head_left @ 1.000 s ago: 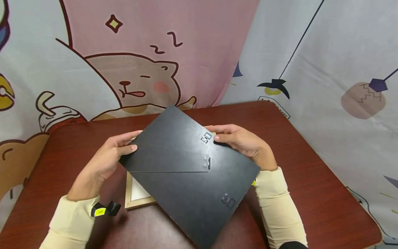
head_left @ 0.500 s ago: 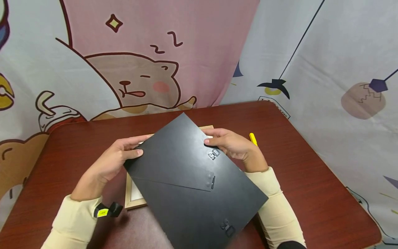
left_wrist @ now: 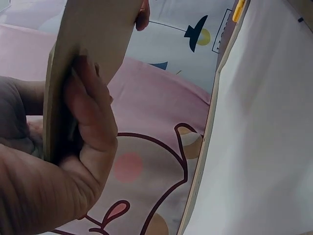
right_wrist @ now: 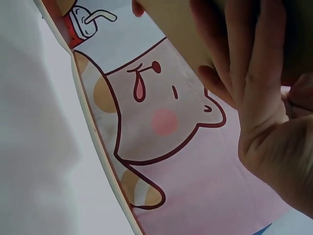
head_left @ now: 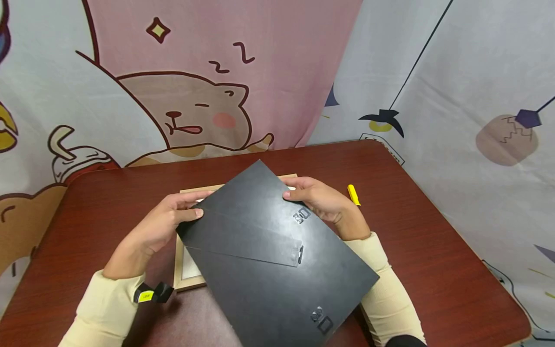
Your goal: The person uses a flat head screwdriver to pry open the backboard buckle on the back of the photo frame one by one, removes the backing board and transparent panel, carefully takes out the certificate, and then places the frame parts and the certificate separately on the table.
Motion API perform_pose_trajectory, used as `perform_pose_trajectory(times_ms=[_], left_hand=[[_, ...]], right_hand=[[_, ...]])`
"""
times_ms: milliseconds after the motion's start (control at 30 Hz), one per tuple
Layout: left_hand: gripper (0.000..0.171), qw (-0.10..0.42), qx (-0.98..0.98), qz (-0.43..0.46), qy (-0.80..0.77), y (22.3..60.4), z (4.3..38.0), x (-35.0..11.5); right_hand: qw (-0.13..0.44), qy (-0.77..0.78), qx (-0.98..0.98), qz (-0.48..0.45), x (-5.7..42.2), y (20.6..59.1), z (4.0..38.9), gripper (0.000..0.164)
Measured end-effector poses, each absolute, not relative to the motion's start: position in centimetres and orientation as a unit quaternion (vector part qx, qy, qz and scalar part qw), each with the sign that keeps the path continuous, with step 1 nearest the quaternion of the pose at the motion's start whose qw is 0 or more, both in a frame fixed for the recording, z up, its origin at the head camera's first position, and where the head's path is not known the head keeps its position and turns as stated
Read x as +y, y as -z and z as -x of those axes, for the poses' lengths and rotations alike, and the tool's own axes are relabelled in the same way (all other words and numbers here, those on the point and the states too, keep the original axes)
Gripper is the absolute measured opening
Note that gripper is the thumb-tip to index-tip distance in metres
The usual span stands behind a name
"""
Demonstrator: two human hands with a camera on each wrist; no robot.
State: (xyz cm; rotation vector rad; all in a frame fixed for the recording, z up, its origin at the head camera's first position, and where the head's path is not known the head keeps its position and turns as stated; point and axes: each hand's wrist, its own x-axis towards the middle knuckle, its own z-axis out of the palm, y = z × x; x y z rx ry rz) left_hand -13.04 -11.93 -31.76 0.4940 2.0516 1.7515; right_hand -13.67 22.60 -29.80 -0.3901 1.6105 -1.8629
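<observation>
A black picture frame backing board [head_left: 260, 289], with a fold-out stand flap and metal hangers, is held turned at an angle above the table. My left hand [head_left: 162, 224] pinches its left corner, thumb on the black face and fingers behind. On the upper right edge, my right hand [head_left: 321, 202] grips the board the same way. The board's underside [left_wrist: 98, 34] looks plain tan in the left wrist view. Beneath it lies a light wooden picture frame [head_left: 178, 270] with white inside, mostly hidden by the board.
A yellow marker-like stick [head_left: 353, 194] lies on the reddish-brown table [head_left: 433, 270] to the right of my right hand. Behind the table hangs a cartoon-printed cloth [head_left: 286, 72]. The table's far edge runs along that cloth.
The board has turned clockwise and come slightly right and nearer. My right hand has shifted left and down along its edge, uncovering the yellow stick. More of the wooden frame's top edge shows.
</observation>
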Motion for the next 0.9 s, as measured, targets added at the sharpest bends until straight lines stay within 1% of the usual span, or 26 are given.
perform_pose_trajectory(times_ms=[133,200,267,367,467,567,700,767,900], left_hand=[[0.044,0.187,0.709,-0.138,-0.666,31.8,13.2,-12.0],[0.046,0.181,0.692,-0.119,-0.688,31.8,13.2,-12.1],[0.052,0.177,0.678,-0.107,-0.705,31.8,13.3,-12.1],[0.066,0.178,0.658,-0.101,-0.725,31.7,13.3,-12.1],[0.072,0.178,0.645,-0.103,-0.736,31.7,13.4,-12.1],[0.064,0.174,0.643,-0.115,-0.737,31.7,13.4,-12.1],[0.053,0.169,0.654,-0.119,-0.727,31.7,13.5,-12.0],[0.051,0.167,0.662,-0.114,-0.722,31.6,13.5,-11.9],[0.053,0.164,0.659,-0.105,-0.727,31.6,13.5,-11.9]], right_hand=[[0.282,0.713,0.625,0.147,22.7,29.8,13.8,0.038],[0.269,0.716,0.628,0.143,22.9,29.7,13.8,0.037],[0.254,0.722,0.629,0.135,23.0,29.6,13.9,0.037],[0.222,0.739,0.626,0.109,23.3,29.4,14.0,0.035],[0.178,0.765,0.614,0.078,23.5,29.2,14.1,0.029],[0.141,0.799,0.583,0.049,23.6,29.2,14.4,0.025],[0.103,0.843,0.527,0.022,23.7,29.2,14.8,0.026],[0.09,0.858,0.506,0.012,23.8,29.2,14.8,0.026],[0.08,0.874,0.479,0.003,24.0,29.2,14.8,0.026]])
